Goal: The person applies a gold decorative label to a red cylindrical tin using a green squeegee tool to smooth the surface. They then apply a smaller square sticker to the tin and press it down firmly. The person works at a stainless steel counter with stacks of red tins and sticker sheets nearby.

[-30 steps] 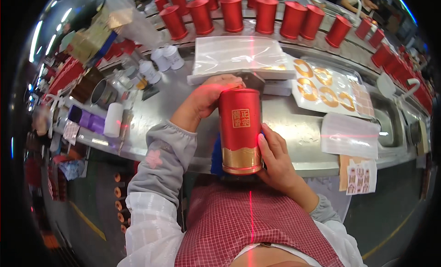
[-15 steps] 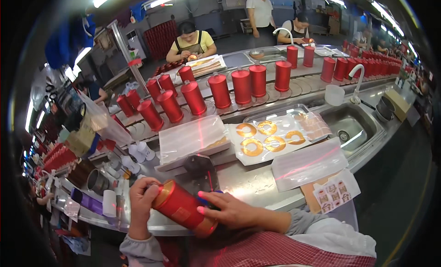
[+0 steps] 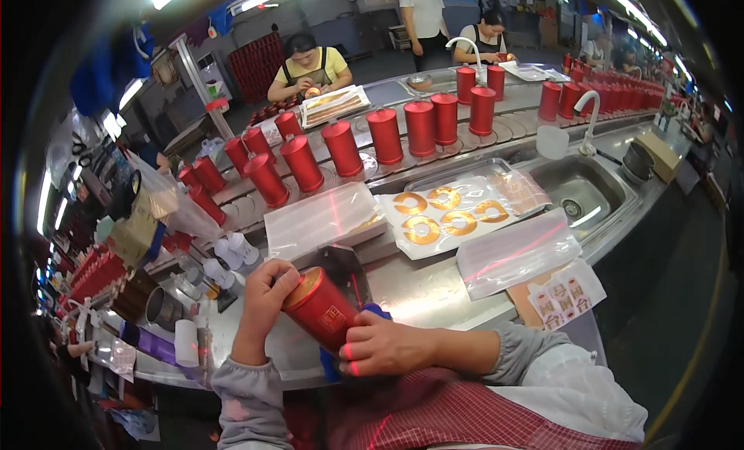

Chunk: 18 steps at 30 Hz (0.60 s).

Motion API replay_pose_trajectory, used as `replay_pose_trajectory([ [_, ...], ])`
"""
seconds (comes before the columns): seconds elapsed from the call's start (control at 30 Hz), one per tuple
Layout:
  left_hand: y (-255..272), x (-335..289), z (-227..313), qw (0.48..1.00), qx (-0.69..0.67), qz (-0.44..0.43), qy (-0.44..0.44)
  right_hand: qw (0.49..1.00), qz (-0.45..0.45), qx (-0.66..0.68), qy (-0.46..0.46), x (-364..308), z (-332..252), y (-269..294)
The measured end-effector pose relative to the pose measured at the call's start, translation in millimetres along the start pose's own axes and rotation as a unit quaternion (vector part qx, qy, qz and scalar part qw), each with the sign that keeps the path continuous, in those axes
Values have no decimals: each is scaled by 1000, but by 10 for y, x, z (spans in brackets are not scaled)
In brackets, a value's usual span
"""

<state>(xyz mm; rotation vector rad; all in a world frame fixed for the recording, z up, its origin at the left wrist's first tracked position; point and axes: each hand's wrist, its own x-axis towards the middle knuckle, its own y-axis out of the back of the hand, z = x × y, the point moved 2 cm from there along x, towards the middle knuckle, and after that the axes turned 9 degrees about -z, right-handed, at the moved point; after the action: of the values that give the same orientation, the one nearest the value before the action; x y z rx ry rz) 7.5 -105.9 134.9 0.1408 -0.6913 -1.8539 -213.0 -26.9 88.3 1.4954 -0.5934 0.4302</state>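
Note:
A red canister [image 3: 324, 314] with a gold end and a small gold print on its side is tilted over the counter's near edge. My left hand [image 3: 266, 293] is closed on its upper, gold end, thumb along the rim. At the lower end my right hand [image 3: 391, 345] has its fingers curled around a blue cloth [image 3: 328, 365], pressed against the canister. Part of the cloth is hidden behind the canister and the hand. Just beyond stands a dark holder [image 3: 341, 264]. Gold ring-shaped stickers [image 3: 421, 230] lie on a white sheet past my right hand.
Red canisters [image 3: 420, 128] stand in a row on the conveyor behind the counter. A sink [image 3: 577, 202] with a white tap is at the right. Film-covered stacks [image 3: 515, 252] and a sticker sheet [image 3: 559, 299] lie nearby. Two seated people [image 3: 314, 70] work across the line; another stands.
The canister has turned, bringing its gold print toward the front. My right fingers, spread along its side before, are now curled at its lower end with more blue cloth showing.

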Motion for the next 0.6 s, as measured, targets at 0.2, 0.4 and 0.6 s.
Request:
replay_pose_trajectory([
  [0.2,20,-53,47,999,-19,24,-11,997,62,-11,-43,-33,250,104],
  [0.4,-77,-702,377,981,108,155,-52,982,23,163,-90,-47,107,243],
  [0.6,211,-1495,756,930,197,307,-39,969,68,225,-82,175,138,221],
])
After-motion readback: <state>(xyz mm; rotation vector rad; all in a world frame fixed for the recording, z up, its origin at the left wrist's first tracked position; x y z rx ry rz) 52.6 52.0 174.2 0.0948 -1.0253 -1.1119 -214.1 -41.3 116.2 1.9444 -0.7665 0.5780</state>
